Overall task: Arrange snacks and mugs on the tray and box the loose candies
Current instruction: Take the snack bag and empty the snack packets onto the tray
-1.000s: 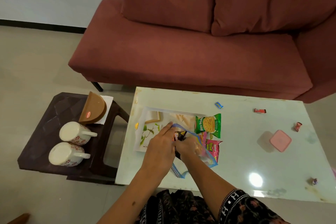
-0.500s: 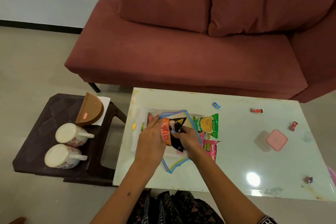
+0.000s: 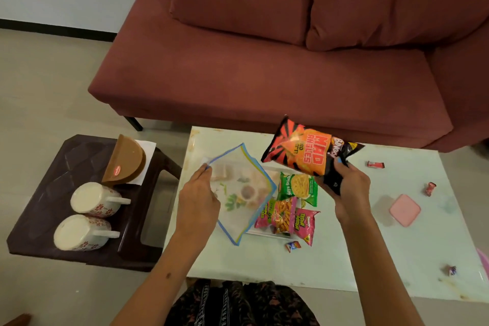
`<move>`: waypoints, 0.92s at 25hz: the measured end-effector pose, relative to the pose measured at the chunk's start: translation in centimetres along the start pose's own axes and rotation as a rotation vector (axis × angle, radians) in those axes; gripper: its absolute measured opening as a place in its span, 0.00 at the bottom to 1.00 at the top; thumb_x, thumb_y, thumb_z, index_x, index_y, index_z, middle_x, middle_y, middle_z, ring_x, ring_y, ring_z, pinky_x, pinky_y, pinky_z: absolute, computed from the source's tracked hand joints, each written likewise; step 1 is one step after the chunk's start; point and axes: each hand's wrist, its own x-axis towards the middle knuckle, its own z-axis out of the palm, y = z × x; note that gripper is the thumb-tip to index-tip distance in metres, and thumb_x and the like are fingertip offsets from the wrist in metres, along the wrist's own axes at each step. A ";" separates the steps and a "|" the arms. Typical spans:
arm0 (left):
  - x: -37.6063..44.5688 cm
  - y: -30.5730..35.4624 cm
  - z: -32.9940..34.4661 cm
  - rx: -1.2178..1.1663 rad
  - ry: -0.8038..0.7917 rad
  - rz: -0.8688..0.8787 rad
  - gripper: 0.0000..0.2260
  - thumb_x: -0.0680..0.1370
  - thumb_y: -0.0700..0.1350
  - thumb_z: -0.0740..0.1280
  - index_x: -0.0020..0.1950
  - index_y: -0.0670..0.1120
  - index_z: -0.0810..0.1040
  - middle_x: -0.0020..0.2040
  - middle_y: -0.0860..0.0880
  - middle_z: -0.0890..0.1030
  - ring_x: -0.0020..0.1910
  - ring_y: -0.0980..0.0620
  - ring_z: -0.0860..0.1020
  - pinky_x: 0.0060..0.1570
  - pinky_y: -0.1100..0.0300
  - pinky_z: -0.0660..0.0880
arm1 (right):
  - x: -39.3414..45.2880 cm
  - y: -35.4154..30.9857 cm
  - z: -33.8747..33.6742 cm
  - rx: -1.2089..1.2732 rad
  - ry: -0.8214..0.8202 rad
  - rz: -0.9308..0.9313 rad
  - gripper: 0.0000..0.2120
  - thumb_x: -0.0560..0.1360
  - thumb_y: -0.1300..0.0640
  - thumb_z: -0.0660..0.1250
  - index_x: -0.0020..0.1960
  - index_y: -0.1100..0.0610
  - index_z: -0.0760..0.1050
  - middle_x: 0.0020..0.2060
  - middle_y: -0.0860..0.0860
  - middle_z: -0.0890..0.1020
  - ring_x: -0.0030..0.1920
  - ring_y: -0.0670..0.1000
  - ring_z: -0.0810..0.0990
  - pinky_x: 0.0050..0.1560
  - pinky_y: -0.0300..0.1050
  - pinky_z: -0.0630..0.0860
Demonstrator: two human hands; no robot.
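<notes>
My right hand (image 3: 349, 190) grips an orange and black chips packet (image 3: 304, 151), raised above the table's middle. My left hand (image 3: 197, 193) pinches the corner of a clear zip bag with a blue edge (image 3: 243, 193), which lies over a white leaf-print tray (image 3: 264, 233). A green snack packet (image 3: 299, 189) and a pink snack packet (image 3: 288, 217) rest on the tray's right part. Loose candies lie on the table: one near the tray's front (image 3: 292, 245), others at right (image 3: 375, 164), (image 3: 430, 188), (image 3: 450, 270). A small pink box (image 3: 404, 210) sits at right. Two floral mugs (image 3: 90, 200), (image 3: 79, 233) lie on their sides on the dark stool.
The pale glass-topped table (image 3: 344, 267) stands in front of a red sofa (image 3: 264, 74). A dark brown plastic stool (image 3: 53, 164) at left also carries a brown half-round lid (image 3: 124, 160) on a white napkin. My patterned clothing shows at the bottom edge.
My right hand has pulled the orange and black chips packet out of the zip bag and lifted it up to the right. My left hand still holds the bag over the tray.
</notes>
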 end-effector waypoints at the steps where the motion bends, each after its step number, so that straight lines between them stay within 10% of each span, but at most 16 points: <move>1: 0.2 -0.1 -0.1 0.001 -0.004 -0.006 0.22 0.72 0.29 0.62 0.66 0.37 0.69 0.68 0.43 0.72 0.66 0.47 0.72 0.65 0.59 0.67 | 1.4 0.8 0.4 -0.004 0.045 0.020 0.09 0.78 0.59 0.61 0.40 0.53 0.75 0.39 0.51 0.81 0.41 0.49 0.80 0.39 0.45 0.79; 10: 0.8 -1.3 -1.3 -0.026 0.007 -0.002 0.21 0.74 0.31 0.62 0.66 0.40 0.70 0.68 0.45 0.73 0.65 0.49 0.73 0.65 0.59 0.67 | 11.6 13.3 4.5 -0.689 0.040 0.086 0.15 0.78 0.58 0.62 0.60 0.66 0.76 0.55 0.65 0.81 0.54 0.66 0.79 0.55 0.61 0.77; 23: 0.2 -1.1 -1.8 -0.066 0.036 0.107 0.20 0.73 0.30 0.62 0.65 0.40 0.72 0.66 0.46 0.75 0.61 0.49 0.77 0.63 0.61 0.68 | 12.4 13.4 2.6 -0.925 0.147 0.036 0.23 0.74 0.67 0.63 0.68 0.61 0.68 0.62 0.63 0.77 0.62 0.63 0.74 0.57 0.50 0.73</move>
